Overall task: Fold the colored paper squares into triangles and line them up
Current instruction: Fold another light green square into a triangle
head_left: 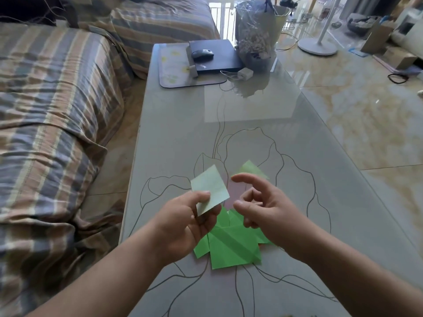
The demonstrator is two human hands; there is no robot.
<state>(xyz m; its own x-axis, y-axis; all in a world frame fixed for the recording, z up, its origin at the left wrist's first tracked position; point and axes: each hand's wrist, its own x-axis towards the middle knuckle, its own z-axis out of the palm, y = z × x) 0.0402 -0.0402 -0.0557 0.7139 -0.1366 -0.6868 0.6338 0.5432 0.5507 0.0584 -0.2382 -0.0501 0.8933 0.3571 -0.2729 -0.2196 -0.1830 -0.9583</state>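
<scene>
left hand (183, 223) pinching pale green square (209, 189)

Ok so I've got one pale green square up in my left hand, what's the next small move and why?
Probably bring the right hand in to pinch the free corner of the pale green square: the left hand holds it unfolded by one edge, and the right holds nothing.

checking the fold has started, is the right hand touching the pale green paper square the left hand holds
Apart. The head view shows table between the right hand and the pale green paper square pinched by the left hand.
</scene>
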